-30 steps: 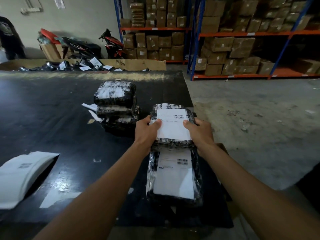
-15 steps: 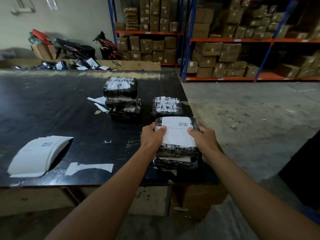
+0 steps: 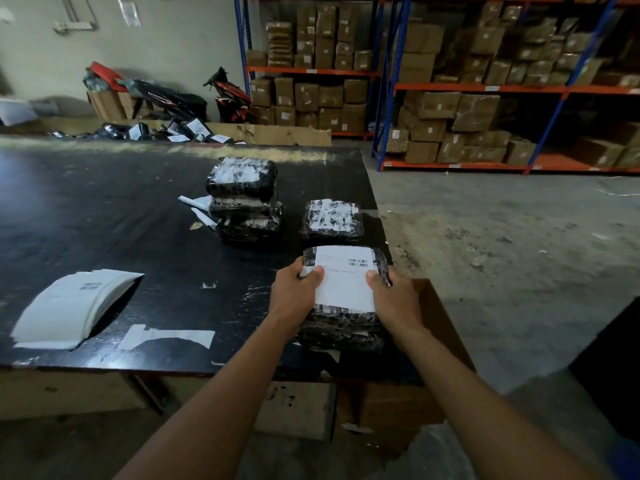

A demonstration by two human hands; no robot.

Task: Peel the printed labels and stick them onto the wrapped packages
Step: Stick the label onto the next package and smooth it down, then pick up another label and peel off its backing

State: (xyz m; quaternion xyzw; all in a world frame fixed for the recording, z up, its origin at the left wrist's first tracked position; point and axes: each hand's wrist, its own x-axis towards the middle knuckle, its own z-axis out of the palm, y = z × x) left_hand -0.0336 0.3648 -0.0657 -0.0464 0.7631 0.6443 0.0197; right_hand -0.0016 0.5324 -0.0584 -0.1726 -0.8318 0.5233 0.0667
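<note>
Black, plastic-wrapped package (image 3: 343, 320) in both hands: the left hand (image 3: 294, 299) clasps its left edge, the right hand (image 3: 394, 299) its right, thumbs pressing the white printed label (image 3: 346, 278) on top. Long axis runs away from the person, barcode at the far end. It sits on another wrapped package (image 3: 341, 339) at the near right corner of the black counter (image 3: 104, 209). Just beyond lies a single unlabelled package (image 3: 333, 220); left of that, a stack of three (image 3: 244, 202). Far left, a pile of white label sheets (image 3: 74, 306).
</note>
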